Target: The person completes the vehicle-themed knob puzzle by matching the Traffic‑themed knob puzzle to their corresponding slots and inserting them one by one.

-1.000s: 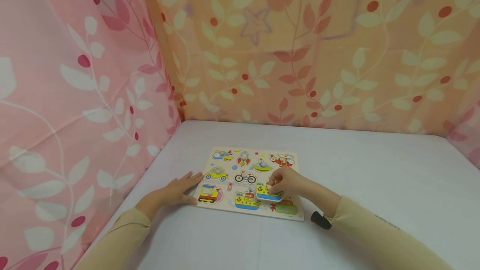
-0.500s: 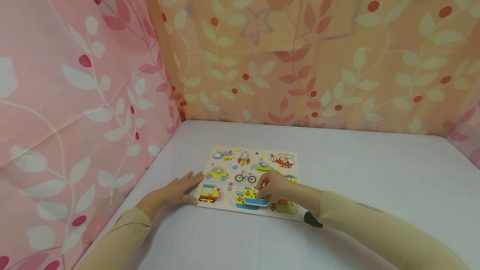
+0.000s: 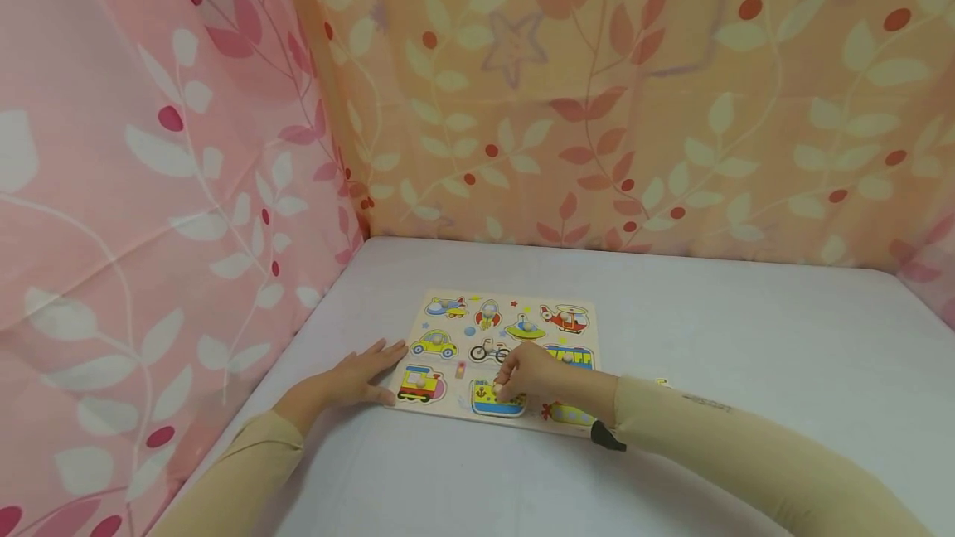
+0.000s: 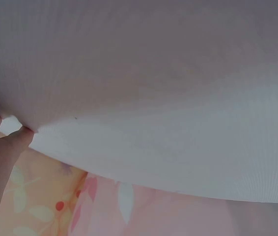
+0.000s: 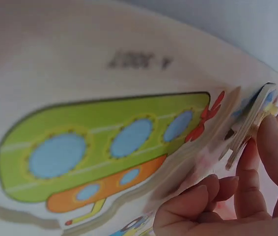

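A wooden peg puzzle board (image 3: 458, 404) with pictures of vehicles lies on the white table. My right hand (image 3: 539, 373) pinches the small knob of a ship puzzle piece (image 3: 496, 406), which lies almost in line with the ship picture at the board's front. In the right wrist view the ship piece (image 5: 249, 125) appears edge-on and tilted over the board, between thumb and fingers. My left hand (image 3: 363, 374) rests at the board's left edge with fingers spread. Near my right wrist is the green submarine (image 5: 104, 147), partly covered by the forearm in the head view.
Around the ship are a train (image 3: 420, 385), a car (image 3: 435, 344), a bicycle (image 3: 488, 350) and a helicopter (image 3: 569, 319). A small yellow-marked thing (image 3: 662, 383) peeks out behind the right sleeve. Patterned curtains (image 3: 597, 106) enclose the table's back and left.
My right hand has moved left with the ship piece, from over the board's right part onto the ship picture, uncovering the bus. The left hand has stayed in place.
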Tool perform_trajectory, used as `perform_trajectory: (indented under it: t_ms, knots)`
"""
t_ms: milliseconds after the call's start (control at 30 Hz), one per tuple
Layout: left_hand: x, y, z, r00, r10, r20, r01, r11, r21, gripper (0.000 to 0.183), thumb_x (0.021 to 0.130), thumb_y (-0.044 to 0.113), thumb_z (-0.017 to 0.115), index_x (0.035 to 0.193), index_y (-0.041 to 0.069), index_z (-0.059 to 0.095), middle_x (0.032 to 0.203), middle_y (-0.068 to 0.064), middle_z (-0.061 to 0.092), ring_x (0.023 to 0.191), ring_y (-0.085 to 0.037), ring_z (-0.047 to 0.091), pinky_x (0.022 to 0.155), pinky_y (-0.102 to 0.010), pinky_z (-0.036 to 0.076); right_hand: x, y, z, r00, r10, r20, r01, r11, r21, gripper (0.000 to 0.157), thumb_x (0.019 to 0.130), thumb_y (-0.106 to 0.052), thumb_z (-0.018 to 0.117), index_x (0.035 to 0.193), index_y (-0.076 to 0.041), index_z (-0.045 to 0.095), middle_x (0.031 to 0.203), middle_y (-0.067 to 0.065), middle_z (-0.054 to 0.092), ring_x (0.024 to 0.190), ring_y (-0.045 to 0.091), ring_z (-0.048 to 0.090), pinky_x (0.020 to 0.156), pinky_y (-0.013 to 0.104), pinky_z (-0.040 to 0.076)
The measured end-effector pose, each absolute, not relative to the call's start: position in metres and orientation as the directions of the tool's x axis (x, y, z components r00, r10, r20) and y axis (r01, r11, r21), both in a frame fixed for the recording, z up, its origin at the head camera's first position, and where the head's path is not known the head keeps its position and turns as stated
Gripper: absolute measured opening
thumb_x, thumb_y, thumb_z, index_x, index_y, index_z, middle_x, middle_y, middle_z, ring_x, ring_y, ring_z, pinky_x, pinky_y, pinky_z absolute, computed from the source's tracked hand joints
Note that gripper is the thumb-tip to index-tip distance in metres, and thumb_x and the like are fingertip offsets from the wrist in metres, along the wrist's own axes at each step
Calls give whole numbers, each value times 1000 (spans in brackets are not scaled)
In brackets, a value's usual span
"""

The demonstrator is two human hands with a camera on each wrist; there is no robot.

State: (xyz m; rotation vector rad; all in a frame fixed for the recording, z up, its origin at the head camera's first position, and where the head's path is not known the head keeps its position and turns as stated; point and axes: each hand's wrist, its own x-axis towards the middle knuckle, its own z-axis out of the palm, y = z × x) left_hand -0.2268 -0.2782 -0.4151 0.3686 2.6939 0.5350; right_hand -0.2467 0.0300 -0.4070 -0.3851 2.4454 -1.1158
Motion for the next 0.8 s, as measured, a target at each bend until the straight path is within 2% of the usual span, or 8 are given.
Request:
perform_trajectory:
  t_ms: [267,400,567,700,800]
  knots:
    - [-227,-279,-416,-894,340,-292,197,884,424,91,81,39,75,154,10,28,159,-12,23,146,-40,6,112,-65,2,-248,21,-406,-860,-435,-268,-130,695,-707,18,76,-8,83,71,-9,65,80,-1,60,78,16,52,70,29,41]
    - [-227,-282,-415,-888,366,-278,219,869,443,92,81,40,76,153,7,29,159,-14,23,146,-42,7,111,-67,3,-250,24,-407,-850,-437,-294,-113,696,-709,16,78,-9,82,75,-10,66,81,0,61,76,16,53,65,27,42]
    - [-228,-280,-417,-884,375,-279,224,864,451,92,81,40,75,153,7,28,159,-14,22,146,-42,6,111,-66,2,-256,45,-400,-843,-422,-335,-65,697,-714,8,81,-11,79,85,-11,71,89,4,62,75,18,57,61,28,51]
    - [-229,-280,-417,-886,366,-284,222,873,435,91,82,39,74,153,7,28,159,-14,22,146,-42,6,111,-66,3,-261,73,-392,-869,-424,-256,-117,677,-726,12,81,-12,78,91,-7,74,91,3,63,83,19,56,71,32,50]
    - [-230,-281,-417,-888,362,-284,223,879,422,91,82,40,74,153,8,27,159,-13,22,146,-42,6,111,-66,3,-261,95,-386,-885,-424,-195,-153,658,-738,16,80,-11,78,94,-4,75,88,3,61,83,19,52,70,31,45]
